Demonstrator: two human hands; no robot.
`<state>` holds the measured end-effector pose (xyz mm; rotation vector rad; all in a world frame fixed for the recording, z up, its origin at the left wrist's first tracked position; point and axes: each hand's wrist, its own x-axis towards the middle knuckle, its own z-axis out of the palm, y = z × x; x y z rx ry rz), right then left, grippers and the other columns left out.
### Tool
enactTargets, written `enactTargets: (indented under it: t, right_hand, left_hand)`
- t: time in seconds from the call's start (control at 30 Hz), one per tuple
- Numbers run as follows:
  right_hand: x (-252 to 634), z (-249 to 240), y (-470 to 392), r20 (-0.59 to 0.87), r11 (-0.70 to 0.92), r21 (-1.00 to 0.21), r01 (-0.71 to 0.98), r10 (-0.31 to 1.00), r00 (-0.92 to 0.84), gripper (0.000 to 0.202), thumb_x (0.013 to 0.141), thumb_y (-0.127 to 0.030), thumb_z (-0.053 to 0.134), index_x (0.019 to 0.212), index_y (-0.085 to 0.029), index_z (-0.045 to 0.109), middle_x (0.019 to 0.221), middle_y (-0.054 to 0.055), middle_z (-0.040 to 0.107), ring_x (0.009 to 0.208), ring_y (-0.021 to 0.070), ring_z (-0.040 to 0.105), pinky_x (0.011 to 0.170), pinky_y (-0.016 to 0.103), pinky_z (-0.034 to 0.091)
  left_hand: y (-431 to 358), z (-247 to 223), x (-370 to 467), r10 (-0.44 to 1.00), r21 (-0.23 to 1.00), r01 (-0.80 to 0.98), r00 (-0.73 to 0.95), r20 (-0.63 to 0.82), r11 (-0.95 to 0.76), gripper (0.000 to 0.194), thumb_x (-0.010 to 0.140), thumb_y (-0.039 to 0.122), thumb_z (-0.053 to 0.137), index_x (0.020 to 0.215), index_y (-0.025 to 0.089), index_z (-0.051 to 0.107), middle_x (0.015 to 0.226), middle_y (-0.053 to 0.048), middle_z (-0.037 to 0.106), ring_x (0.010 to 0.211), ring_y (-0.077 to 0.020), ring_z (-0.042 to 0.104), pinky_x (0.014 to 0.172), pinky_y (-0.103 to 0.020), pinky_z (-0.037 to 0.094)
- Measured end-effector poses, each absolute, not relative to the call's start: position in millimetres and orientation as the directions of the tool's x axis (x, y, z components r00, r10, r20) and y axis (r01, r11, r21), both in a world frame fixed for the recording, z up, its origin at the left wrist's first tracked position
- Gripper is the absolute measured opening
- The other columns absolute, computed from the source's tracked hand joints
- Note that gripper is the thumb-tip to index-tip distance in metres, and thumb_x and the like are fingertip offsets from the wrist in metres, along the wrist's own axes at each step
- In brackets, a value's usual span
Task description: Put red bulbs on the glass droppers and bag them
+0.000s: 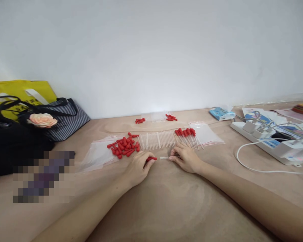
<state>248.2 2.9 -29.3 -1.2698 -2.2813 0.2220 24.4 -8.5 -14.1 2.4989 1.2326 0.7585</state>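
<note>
– On the desk, well out from its far edge by the wall, what does the left hand have?
– Thumb and fingers closed round a red bulb, mostly covered; its narrow end shows, plain and solid in colour
– And the right hand?
– Fingertips pinched together on a clear tube, slim, straight and see-through, pale along its sides. It points at the bulb, near but not touching
– What lies beyond them, toward the far edge?
– A row of tubes, with a heap of bulbs toward the left edge and red-capped tubes toward the right
</note>
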Motion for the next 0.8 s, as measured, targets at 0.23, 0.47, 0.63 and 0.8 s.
enactTargets:
  t: [0.23, 0.47, 0.63, 0.8]
  right_hand:
    - [243.6, -31.6, -0.3, 0.406, 0.531, -0.517, 0.671, 0.843, -0.354, 0.013, 0.085, -0.026, 0.042, 0.075, -0.018, 0.047, 0.069, 0.0, 0.057, 0.066, 0.0129, 0.051, 0.074, 0.031, 0.031]
    - [237.7, -33.3, -4.2, 0.449, 0.581, -0.533, 0.615, 0.81, -0.376, 0.013, 0.086, -0.024, 0.041, 0.078, -0.018, 0.049, 0.07, 0.001, 0.058, 0.066, 0.013, 0.05, 0.07, 0.029, 0.031]
    - [238.0, -35.0, -6.2, 0.481, 0.663, -0.48, 0.574, 0.746, -0.46, 0.013, 0.087, -0.023, 0.043, 0.08, -0.018, 0.052, 0.075, -0.001, 0.06, 0.067, 0.0115, 0.051, 0.072, 0.029, 0.027]
    - [236.9, -33.9, -9.6, 0.497, 0.691, -0.422, 0.587, 0.718, -0.487, 0.014, 0.087, -0.024, 0.044, 0.079, -0.018, 0.055, 0.072, -0.001, 0.059, 0.062, 0.0102, 0.048, 0.069, 0.028, 0.024]
  left_hand:
    - [-10.7, -15.9, 29.0, 0.825, 0.543, 0.627, 0.486, 0.288, -0.559, 0.015, 0.085, 0.021, 0.042, 0.095, 0.019, 0.053, 0.089, -0.002, 0.062, 0.083, -0.0155, 0.056, 0.074, -0.029, 0.044]
    - [-9.5, -14.9, 31.0, 0.811, 0.555, 0.598, 0.495, 0.311, -0.578, 0.017, 0.086, 0.022, 0.041, 0.092, 0.018, 0.056, 0.084, -0.002, 0.061, 0.079, -0.0148, 0.056, 0.071, -0.028, 0.043]
    - [-10.8, -15.2, 31.0, 0.81, 0.579, 0.574, 0.488, 0.326, -0.579, 0.017, 0.086, 0.023, 0.041, 0.089, 0.017, 0.057, 0.081, -0.001, 0.06, 0.077, -0.0139, 0.054, 0.07, -0.026, 0.042]
    - [-10.5, -17.0, 30.0, 0.82, 0.561, 0.602, 0.466, 0.332, -0.569, 0.018, 0.085, 0.026, 0.044, 0.083, 0.017, 0.059, 0.067, 0.0, 0.055, 0.063, -0.0124, 0.051, 0.059, -0.024, 0.039]
